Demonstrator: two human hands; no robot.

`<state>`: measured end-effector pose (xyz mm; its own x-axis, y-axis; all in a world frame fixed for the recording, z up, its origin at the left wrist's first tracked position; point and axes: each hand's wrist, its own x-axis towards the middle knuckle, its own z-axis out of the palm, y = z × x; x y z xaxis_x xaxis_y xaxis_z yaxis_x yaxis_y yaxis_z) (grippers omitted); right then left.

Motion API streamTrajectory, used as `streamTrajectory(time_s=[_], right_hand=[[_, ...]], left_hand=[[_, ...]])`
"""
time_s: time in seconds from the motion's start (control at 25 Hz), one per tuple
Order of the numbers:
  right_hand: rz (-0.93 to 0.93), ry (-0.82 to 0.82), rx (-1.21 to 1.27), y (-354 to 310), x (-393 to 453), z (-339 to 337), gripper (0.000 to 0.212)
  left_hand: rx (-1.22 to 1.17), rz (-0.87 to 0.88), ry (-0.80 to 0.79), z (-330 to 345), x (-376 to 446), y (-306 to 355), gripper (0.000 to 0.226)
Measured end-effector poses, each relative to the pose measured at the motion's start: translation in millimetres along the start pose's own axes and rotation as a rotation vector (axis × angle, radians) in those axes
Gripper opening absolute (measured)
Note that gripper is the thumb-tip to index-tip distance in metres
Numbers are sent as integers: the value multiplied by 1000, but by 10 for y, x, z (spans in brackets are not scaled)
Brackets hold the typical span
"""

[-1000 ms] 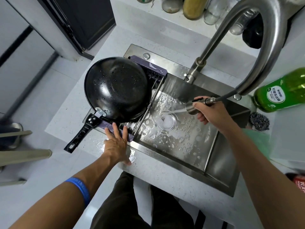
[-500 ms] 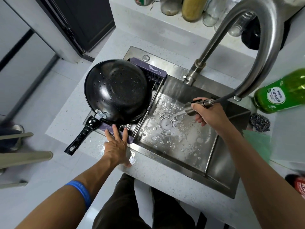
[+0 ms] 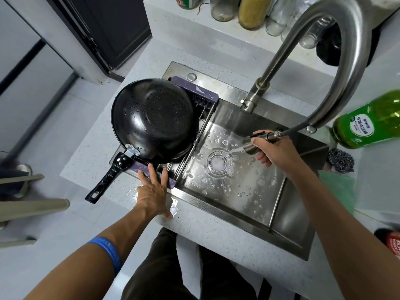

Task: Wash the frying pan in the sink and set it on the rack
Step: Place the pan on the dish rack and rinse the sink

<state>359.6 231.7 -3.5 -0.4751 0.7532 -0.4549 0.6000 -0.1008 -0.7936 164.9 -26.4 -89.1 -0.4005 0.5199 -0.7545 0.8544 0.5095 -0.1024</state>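
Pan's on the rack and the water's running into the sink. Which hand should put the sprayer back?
Right, probably. The right hand already grips the pull-out sprayer head, its hose leading to the faucet spout. The left hand rests flat on the rack edge beside the frying pan, farther away.

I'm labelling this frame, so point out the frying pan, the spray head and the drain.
frying pan (image 3: 154,120), head view, on the middle of its wet upturned underside.
spray head (image 3: 251,146), head view, on its metal nozzle end.
drain (image 3: 217,163), head view, on its foamy centre.
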Motion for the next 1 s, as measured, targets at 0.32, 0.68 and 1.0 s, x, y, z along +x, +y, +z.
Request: streamTrajectory(time_s=[0.32, 0.68, 1.0], right_hand=[[46, 15, 31, 62, 8, 23, 20], [-58, -32, 123, -70, 14, 75, 12], [-122, 214, 65, 84, 284, -68, 33]], left_hand=[[-7, -1, -3, 47, 36, -5, 146], [-9, -18, -5, 9, 2, 15, 141], [30, 2, 70, 129, 69, -29, 109]])
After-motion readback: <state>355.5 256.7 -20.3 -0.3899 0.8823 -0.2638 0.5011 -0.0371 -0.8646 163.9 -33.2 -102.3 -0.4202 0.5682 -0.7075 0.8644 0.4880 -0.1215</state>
